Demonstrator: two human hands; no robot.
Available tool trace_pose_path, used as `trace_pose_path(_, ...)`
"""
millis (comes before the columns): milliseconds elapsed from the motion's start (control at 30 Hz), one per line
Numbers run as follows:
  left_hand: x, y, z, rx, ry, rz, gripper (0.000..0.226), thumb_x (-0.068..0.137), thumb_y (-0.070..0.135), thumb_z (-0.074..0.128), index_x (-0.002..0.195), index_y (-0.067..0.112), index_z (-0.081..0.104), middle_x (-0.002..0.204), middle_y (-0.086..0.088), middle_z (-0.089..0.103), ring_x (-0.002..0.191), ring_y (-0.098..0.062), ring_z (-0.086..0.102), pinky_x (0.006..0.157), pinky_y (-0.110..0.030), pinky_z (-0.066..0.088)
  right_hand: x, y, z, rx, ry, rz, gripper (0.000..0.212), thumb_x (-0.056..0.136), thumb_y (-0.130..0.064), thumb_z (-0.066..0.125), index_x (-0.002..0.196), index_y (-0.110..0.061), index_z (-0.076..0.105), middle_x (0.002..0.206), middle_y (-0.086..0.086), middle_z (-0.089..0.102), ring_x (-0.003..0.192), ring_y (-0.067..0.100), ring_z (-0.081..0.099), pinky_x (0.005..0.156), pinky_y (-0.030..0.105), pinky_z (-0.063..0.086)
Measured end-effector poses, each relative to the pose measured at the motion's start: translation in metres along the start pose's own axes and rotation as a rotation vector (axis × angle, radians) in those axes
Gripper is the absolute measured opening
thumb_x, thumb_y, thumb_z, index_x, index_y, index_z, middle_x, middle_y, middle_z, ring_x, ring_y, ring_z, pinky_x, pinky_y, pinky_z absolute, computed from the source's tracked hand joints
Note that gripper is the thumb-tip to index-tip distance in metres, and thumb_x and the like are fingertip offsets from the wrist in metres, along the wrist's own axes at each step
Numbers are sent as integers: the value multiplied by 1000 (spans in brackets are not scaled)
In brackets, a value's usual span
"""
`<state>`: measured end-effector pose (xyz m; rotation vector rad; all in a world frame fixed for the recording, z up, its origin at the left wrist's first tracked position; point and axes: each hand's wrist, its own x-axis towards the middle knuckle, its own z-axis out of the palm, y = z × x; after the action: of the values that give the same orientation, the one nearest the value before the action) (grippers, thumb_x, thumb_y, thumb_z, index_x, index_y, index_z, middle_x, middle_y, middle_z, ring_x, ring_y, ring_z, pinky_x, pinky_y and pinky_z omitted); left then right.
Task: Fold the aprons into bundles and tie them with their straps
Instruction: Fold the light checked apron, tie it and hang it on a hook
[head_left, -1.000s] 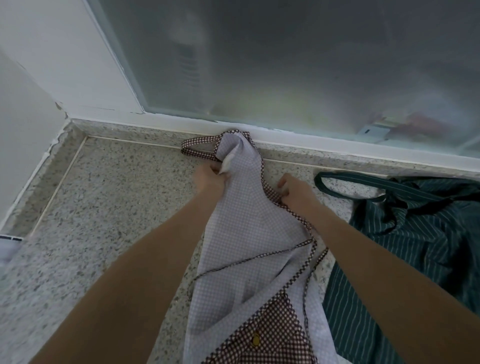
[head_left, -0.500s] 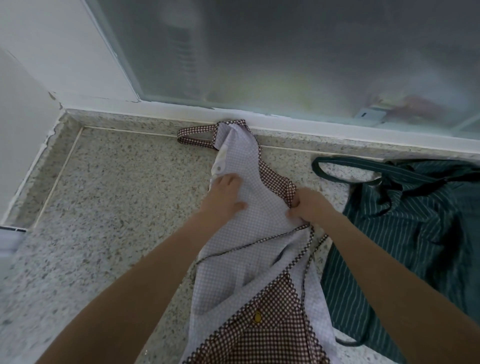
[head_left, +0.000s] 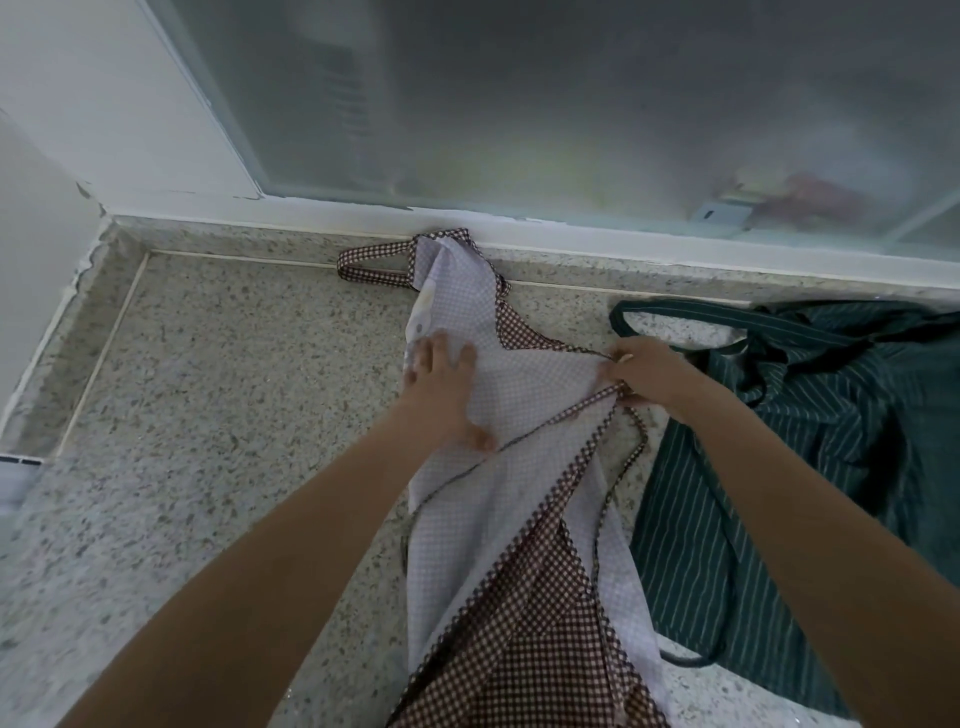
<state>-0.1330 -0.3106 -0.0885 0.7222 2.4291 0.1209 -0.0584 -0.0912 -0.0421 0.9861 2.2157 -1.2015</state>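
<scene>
Your left hand (head_left: 447, 389) lies flat on the checked apron (head_left: 524, 441), fingers straight and spread, pressing the pale lilac cloth down onto the speckled stone counter (head_left: 218, 415). Just beyond those fingertips the bib runs up to the white window ledge (head_left: 571, 234), its brown gingham neck loop (head_left: 371, 265) lying off to their left. Your right hand (head_left: 644, 376) has its fingers curled tight, pinching the brown gingham edge trim where the thin strap (head_left: 618, 478) leaves it; the cloth stretches taut between your two hands. Under and beyond your right knuckles sits the green striped apron (head_left: 810, 441), crumpled, touching the checked one's right edge.
</scene>
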Motion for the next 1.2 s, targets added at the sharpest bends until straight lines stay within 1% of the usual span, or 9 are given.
trace_pose_path(167,1,2,6,17,-22,-19,136,56,61,79,149,17,-11,152,-19,-25,139,-42,-21,113,-55,1,4,24,23,-314,296,15,23,94,-7,39,107,3,54,109,24,60,100,36,57,70,31,38)
trace_pose_path(367,-5,0,6,34,34,-15,135,56,66,75,149,20,-11,154,-13,-22,142,-37,-17,113,-56,5,-10,38,27,58,349,-1,32,94,-12,47,125,-6,40,110,20,58,77,23,54,57,28,42)
trace_pose_path(533,-42,11,18,-38,278,22,83,80,44,68,145,20,22,153,-8,8,142,-31,13,110,-52,25,-47,48,42,178,462,-55,17,93,-16,51,107,-10,44,112,17,53,85,25,52,63,29,40)
trace_pose_path(633,-69,13,30,-167,267,102,28,94,27,51,113,7,53,118,-10,47,109,-27,49,88,-41,45,-76,56,62,-11,248,-100,3,92,-10,51,90,-8,53,98,14,61,82,22,54,68,25,41)
trace_pose_path(733,-95,21,42,-61,23,169,38,96,41,43,89,6,57,100,-11,54,102,-28,52,85,-34,40,-96,71,90,-151,45,-112,11,90,-14,56,85,-9,48,88,12,56,85,20,50,61,24,35)
trace_pose_path(900,-123,39,50,-43,-194,161,67,79,64,56,120,12,48,136,-18,30,127,-36,31,103,-49,34,-110,89,117,-446,78,33,66,82,-32,68,133,-9,32,135,17,28,129,33,28,101,44,37)
trace_pose_path(1000,-128,34,70,18,-209,192,56,81,43,65,125,19,40,147,-21,6,136,-39,16,107,-62,23,-113,93,114,-457,175,22,22,93,-17,51,110,-3,54,122,15,40,111,31,45,88,41,46)
trace_pose_path(1067,-126,29,80,1,-155,183,46,89,27,56,132,28,39,149,-18,0,136,-40,14,108,-65,19,-117,98,103,-401,223,21,19,95,-16,46,83,-6,56,102,14,51,83,26,54,72,37,51)
trace_pose_path(1200,-118,23,87,-16,-178,131,45,88,21,50,132,28,46,151,-11,-5,133,-39,23,107,-61,26,-125,113,68,-95,485,241,23,96,-17,43,112,-2,48,106,19,58,87,31,57,70,37,46)
